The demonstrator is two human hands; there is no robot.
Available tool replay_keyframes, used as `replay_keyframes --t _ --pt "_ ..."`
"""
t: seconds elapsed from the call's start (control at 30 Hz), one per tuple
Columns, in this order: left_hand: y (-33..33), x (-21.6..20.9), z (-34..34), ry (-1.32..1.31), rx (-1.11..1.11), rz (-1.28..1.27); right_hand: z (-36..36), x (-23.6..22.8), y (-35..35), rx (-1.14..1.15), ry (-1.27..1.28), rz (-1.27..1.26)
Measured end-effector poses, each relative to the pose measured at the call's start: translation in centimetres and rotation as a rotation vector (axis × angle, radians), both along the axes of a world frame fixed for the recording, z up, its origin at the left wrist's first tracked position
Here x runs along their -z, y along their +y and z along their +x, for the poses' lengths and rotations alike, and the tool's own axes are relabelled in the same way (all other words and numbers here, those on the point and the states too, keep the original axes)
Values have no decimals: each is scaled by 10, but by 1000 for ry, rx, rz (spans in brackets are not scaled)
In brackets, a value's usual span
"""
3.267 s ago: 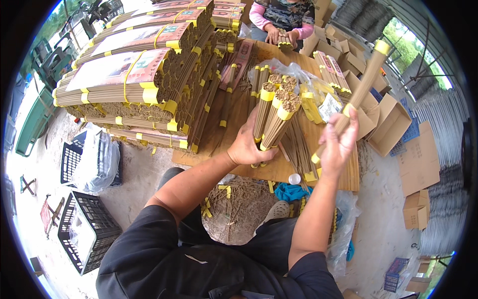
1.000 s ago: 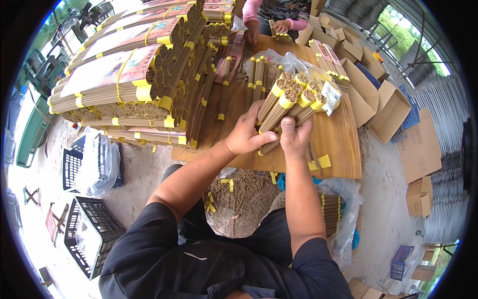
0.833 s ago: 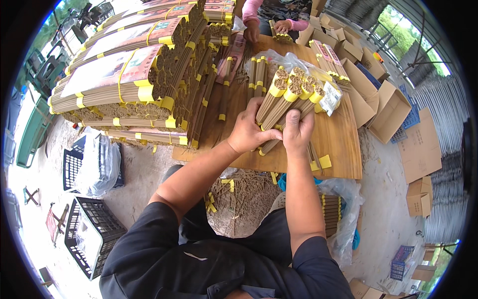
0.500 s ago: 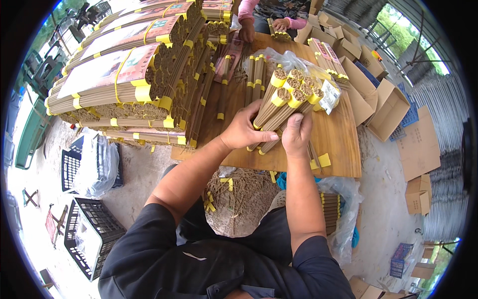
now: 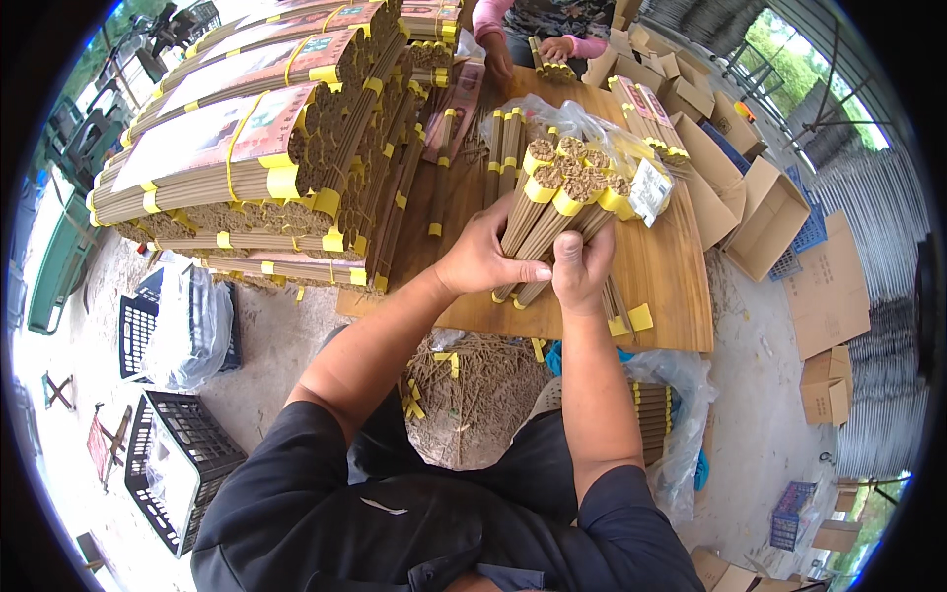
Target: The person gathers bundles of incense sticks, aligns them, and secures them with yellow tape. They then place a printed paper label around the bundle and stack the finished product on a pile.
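Observation:
Between my two hands is a cluster of several brown incense stick bundles (image 5: 552, 219), each with a yellow paper band near its upper end. The cluster leans over the wooden table (image 5: 666, 296), its upper ends pointing away from me. My left hand (image 5: 485, 259) wraps its left side, thumb across the front. From the right, my right hand (image 5: 583, 268) grips it with the thumb up; its other fingers are mostly hidden. Loose sticks and a yellow paper strip (image 5: 631, 321) lie beside my right wrist. More banded bundles (image 5: 508, 148) rest just beyond the cluster.
A tall stack of incense packs (image 5: 321, 138) with printed labels fills the table's left side. Clear plastic bags (image 5: 582, 123) lie behind the cluster. Across the table, a person's hand (image 5: 557, 47) touches bundles. Cardboard boxes (image 5: 769, 217) stand right; black crates (image 5: 182, 464) sit on the floor at left.
The cluster's upper ends have shifted slightly left and down, and my right thumb has moved a little left with them. Both hands keep their grip. The other person's hand at the far left has shifted slightly.

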State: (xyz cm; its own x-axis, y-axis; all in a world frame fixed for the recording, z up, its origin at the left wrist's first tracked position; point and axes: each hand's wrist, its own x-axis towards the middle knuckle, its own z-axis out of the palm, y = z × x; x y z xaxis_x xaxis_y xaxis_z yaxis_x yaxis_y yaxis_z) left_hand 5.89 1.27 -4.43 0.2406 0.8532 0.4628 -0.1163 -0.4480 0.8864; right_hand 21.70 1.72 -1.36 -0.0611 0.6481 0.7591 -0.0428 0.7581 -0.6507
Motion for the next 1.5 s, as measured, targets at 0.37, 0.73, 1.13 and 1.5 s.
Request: replay_keyframes --t 0.37,0.73,1.13,1.5 --pt "-5 -11 1 -47 56 -74 -1 2 9 124 49 79" --pt "-11 -10 8 40 -43 83 -6 1 4 156 110 166" --pt "-13 3 16 53 -232 223 -14 -10 -1 -41 142 46" --pt "0 -19 -10 -85 391 -238 -1 -11 -3 -69 -139 -10"
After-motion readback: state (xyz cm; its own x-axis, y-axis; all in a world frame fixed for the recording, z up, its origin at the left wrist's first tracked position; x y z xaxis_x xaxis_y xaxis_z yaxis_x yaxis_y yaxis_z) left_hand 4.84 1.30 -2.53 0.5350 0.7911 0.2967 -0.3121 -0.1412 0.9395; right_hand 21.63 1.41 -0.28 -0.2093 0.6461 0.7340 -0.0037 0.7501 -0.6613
